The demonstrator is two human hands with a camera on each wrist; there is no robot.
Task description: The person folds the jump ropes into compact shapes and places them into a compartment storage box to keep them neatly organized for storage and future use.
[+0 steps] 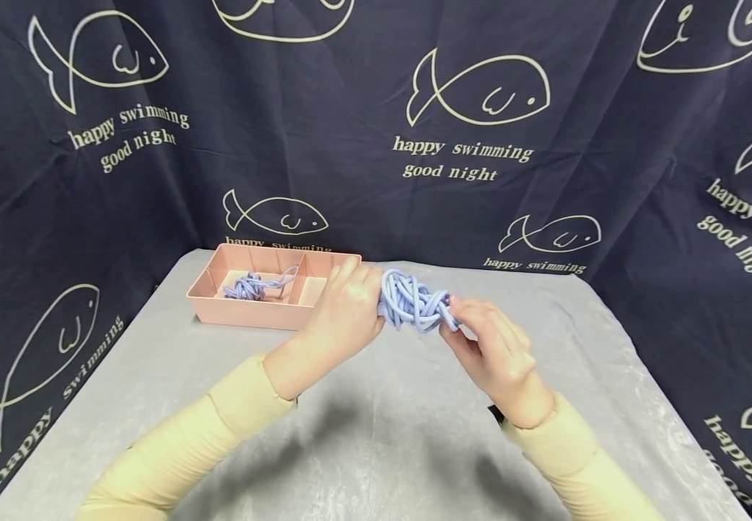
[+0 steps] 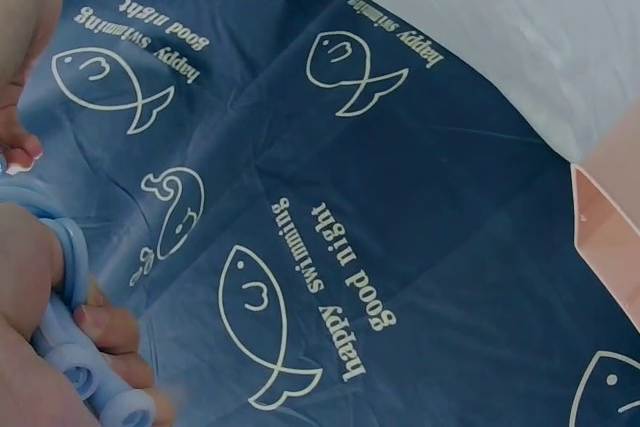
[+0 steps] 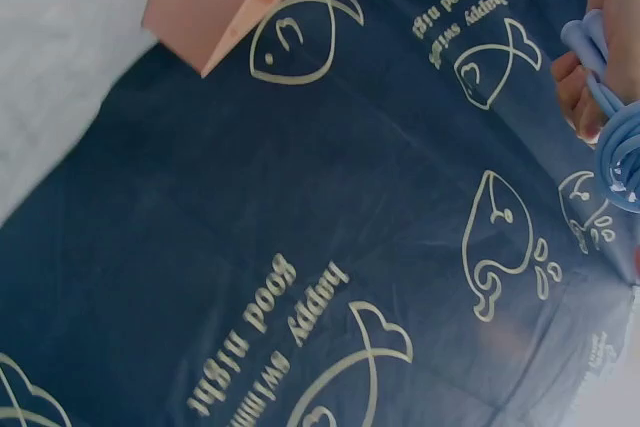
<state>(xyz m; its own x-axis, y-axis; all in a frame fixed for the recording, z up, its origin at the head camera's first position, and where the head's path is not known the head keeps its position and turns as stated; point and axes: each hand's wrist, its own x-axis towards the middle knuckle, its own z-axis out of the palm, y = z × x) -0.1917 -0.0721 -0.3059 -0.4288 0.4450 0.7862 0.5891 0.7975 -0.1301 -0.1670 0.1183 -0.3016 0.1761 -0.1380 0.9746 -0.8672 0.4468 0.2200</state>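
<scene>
In the head view, a bundled light-blue jump rope is held up between both hands over the table, its cord wound into a thick knot. My left hand grips it at the left end; in the left wrist view its fingers wrap two light-blue handles with hollow ends. At the bundle's right end my right hand pinches the cord between thumb and fingers. A second blue cord bundle, with a loose loop trailing right, lies in the left compartment of a pink divided box.
The pink box stands at the table's back left, partly behind my left hand. A grey cloth covers the table. Dark blue curtains printed with fish and lettering hang behind and on both sides.
</scene>
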